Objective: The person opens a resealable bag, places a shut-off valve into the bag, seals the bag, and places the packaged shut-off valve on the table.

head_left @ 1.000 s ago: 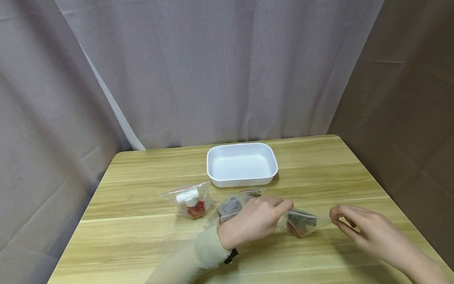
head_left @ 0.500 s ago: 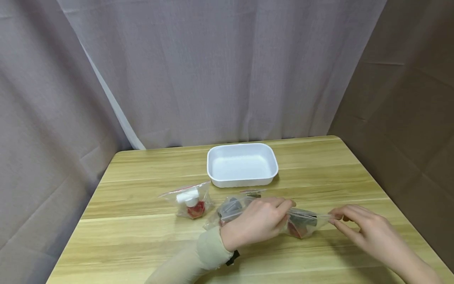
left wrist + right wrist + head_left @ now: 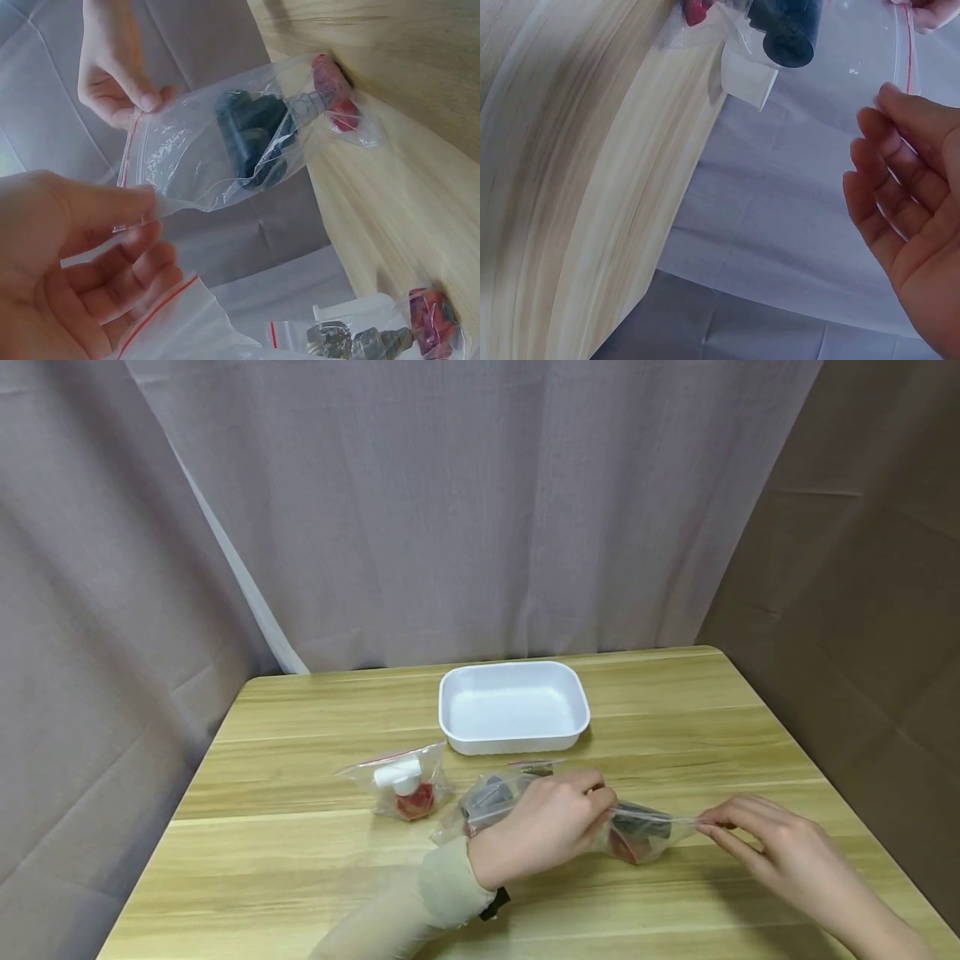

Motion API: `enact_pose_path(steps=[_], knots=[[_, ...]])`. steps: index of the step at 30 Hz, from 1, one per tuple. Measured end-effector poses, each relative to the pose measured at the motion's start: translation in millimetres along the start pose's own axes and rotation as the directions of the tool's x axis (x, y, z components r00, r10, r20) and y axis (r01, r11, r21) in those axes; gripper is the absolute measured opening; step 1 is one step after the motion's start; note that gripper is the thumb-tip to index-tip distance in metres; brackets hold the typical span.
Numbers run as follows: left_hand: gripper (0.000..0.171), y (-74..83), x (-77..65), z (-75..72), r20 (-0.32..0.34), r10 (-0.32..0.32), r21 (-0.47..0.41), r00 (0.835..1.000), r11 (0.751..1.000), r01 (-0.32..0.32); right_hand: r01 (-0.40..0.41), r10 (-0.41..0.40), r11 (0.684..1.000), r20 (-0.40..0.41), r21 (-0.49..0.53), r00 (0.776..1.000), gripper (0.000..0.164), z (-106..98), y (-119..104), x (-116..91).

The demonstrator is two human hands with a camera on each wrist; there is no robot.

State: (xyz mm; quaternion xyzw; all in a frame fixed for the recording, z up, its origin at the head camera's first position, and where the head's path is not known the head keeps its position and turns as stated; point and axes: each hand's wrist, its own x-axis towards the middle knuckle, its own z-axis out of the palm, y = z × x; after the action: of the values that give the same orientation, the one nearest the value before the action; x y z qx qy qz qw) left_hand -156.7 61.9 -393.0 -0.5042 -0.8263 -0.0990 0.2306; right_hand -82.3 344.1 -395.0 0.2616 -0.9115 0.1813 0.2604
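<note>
A clear zip bag (image 3: 637, 839) with a red zip line hangs between both hands at the right of the table. Inside it are a dark tee-shaped pipe fitting (image 3: 255, 135) and a red part (image 3: 334, 94). My left hand (image 3: 543, 827) pinches one top corner between thumb and forefinger, its other fingers bent loosely below. At the opposite corner, my right hand (image 3: 780, 852) pinches the zip edge with thumb and forefinger. The bag's mouth is stretched between them, and its lower end reaches the tabletop. My left hand partly covers a second bag with a grey fitting (image 3: 486, 797).
A white tray (image 3: 513, 746) stands behind the bags. Left of centre lies a zip bag with a white tee fitting (image 3: 401, 774) and a red part (image 3: 415, 802). Just in front of the tray, another bag holds a metallic fitting (image 3: 538, 769). Curtains (image 3: 420, 510) rise behind the wooden table (image 3: 300, 860).
The bag's zip edge has become straighter and tauter between the hands. Both hands keep their pinch and have shifted only slightly.
</note>
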Motion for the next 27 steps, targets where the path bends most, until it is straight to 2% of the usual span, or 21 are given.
enact_pose_path(steps=[1, 5, 9, 13, 15, 19, 22, 27], knots=[[0.007, -0.2, -0.2, -0.2, 0.002, 0.002, 0.001, 1.0, 1.0, -0.002, 0.006, -0.006, 1.0, 0.003, -0.002, 1.0, 0.02, -0.5, 0.3, -0.2], [0.008, -0.5, -0.9, -1.0, 0.005, 0.015, 0.007, 1.0, 1.0, -0.015, 0.04, -0.04, 0.999, -0.011, 0.007, 0.999, 0.006, -0.4, 1.8, -2.1], [0.011, -0.8, -1.3, -1.7, 0.001, 0.024, 0.008, 1.0, 1.0, -0.024, 0.076, -0.075, 0.997, -0.045, 0.028, 0.996, 0.006, 1.4, 4.3, -3.6], [0.014, -0.8, -1.3, -2.6, 0.007, 0.033, 0.009, 0.999, 0.999, -0.033, 0.109, -0.107, 0.994, -0.074, 0.027, 0.991, 0.028, 2.7, 4.8, -3.3], [0.014, -0.7, -1.3, -2.9, 0.009, 0.038, 0.014, 0.999, 0.999, -0.039, 0.108, -0.107, 0.994, -0.06, 0.024, 0.992, 0.025, 1.5, 3.5, -2.7], [0.014, -0.1, -1.4, -3.1, 0.011, 0.046, 0.027, 0.999, 0.999, -0.046, 0.083, -0.083, 0.996, 0.003, 0.02, 0.997, 0.001, -1.1, 1.3, -2.9], [0.015, 0.4, -1.6, -3.1, 0.011, 0.052, 0.03, 0.999, 0.998, -0.052, 0.082, -0.082, 0.997, 0.023, 0.015, 0.996, 0.011, -0.9, 0.3, -2.9], [0.017, 0.8, -1.4, -2.8, 0.01, 0.06, 0.027, 0.998, 0.998, -0.06, 0.083, -0.084, 0.996, 0.027, 0.026, 0.996, 0.016, 0.3, 0.6, -3.0]])
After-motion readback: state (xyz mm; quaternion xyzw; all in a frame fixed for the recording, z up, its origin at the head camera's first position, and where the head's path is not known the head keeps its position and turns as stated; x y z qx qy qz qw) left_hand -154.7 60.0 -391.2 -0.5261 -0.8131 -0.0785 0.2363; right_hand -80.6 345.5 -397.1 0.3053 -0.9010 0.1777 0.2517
